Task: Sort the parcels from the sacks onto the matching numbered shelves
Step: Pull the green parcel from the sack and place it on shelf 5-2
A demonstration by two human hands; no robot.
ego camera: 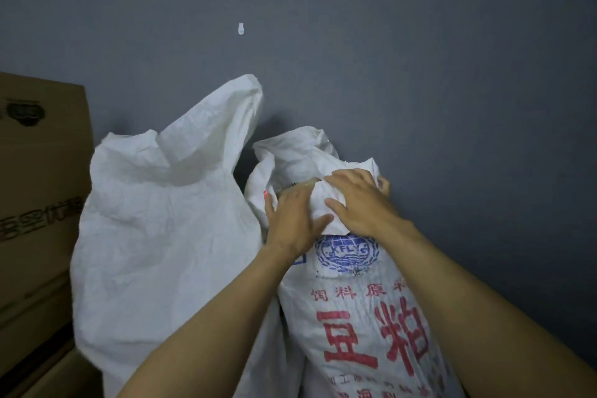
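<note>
Two white woven sacks lean against a grey wall. The plain sack point(155, 236) stands on the left with its mouth slack. The printed sack point(371, 317), on the right, carries red characters and a blue globe logo. Both my hands are at the printed sack's mouth. My left hand point(290, 220) hooks its fingers over the near left rim, thumb lying on the folded fabric. My right hand point(358, 203) grips the folded top flap, fingers curled over its far edge. A sliver of a tan taped parcel point(303, 183) shows inside the mouth; the rest of the contents is hidden.
Stacked brown cardboard boxes point(38, 203) stand against the plain sack on the left. A small white hook point(241, 30) is stuck on the wall above the sacks. No shelves are in view.
</note>
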